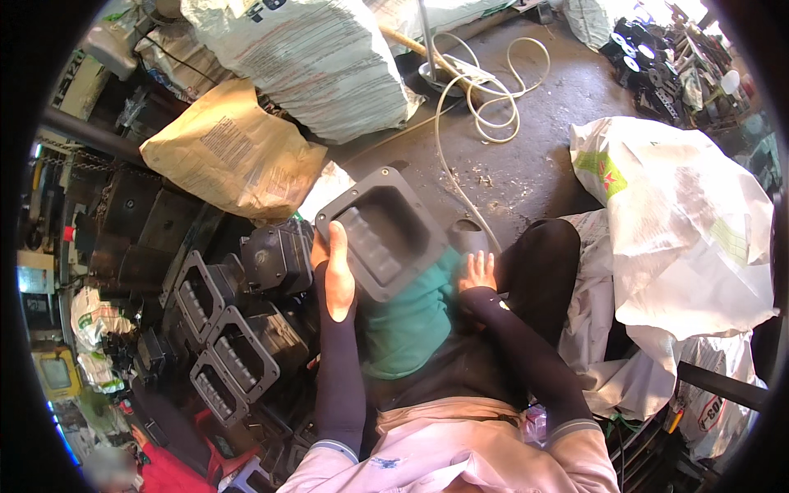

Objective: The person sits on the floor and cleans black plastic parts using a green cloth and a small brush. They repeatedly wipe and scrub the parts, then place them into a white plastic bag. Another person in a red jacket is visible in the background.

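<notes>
Dark handheld housing (415,274), bumpy strip (370,243) inside

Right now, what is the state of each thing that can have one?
Housing: held, hollow side showing
Left hand: gripping the housing's edge
Right hand: open, fingers extended
Cable: loosely looped
Green cloth: rumpled
Brown sack: creased

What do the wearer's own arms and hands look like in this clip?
The left hand and right hand are both ungloved. Dark, close-fitting arm covers run from the wrists up under short, pale pink shirt sleeves, whose hems carry a greyish band.
</notes>
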Motion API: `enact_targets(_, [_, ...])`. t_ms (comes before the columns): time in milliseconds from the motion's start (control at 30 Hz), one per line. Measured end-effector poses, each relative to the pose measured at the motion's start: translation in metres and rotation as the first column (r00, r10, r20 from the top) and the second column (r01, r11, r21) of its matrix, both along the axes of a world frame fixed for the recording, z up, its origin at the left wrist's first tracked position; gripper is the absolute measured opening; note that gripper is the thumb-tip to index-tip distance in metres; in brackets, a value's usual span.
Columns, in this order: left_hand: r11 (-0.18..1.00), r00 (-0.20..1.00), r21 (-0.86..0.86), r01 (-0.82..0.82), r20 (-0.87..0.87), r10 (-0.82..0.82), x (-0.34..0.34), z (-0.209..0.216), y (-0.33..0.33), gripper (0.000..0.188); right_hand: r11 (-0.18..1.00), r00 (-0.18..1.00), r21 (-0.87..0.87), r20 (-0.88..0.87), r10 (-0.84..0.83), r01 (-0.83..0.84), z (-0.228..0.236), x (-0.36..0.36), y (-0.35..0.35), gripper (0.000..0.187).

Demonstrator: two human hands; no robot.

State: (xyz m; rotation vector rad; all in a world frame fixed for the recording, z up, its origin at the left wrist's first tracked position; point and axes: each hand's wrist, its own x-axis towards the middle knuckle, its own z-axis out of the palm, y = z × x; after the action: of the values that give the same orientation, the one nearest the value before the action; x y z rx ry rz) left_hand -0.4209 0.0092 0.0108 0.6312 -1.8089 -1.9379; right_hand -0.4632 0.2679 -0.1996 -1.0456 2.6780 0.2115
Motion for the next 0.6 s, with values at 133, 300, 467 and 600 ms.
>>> enact_targets(133, [0.996,0.997,0.053,0.067,0.022,-0.068,0.014,0.005,-0.003,0.05,0.998,0.997,-0.015,0.047,0.06,-0.059,-0.018,-0.003,-0.001,0.034])
enact_targets(300, [0.994,0.994,-0.047,0.097,0.046,-0.095,0.019,0.013,0.0,0.047,0.919,0.907,-0.144,0.275,-0.319,0.367,-0.007,-0.031,-0.018,0.022])
enact_targets(467, [0.994,0.987,0.085,0.07,0.14,-0.082,0.018,0.014,-0.01,0.048,0.017,0.541,-0.543,0.833,-0.115,0.84,0.1,-0.062,0.002,0.023])
enact_targets(600, [0.983,0.988,0.125,0.138,0.05,-0.145,0.013,0.004,-0.007,0.048,-0.168,0.775,-0.766,0.568,0.279,0.621,0.204,-0.036,0.016,0.03])
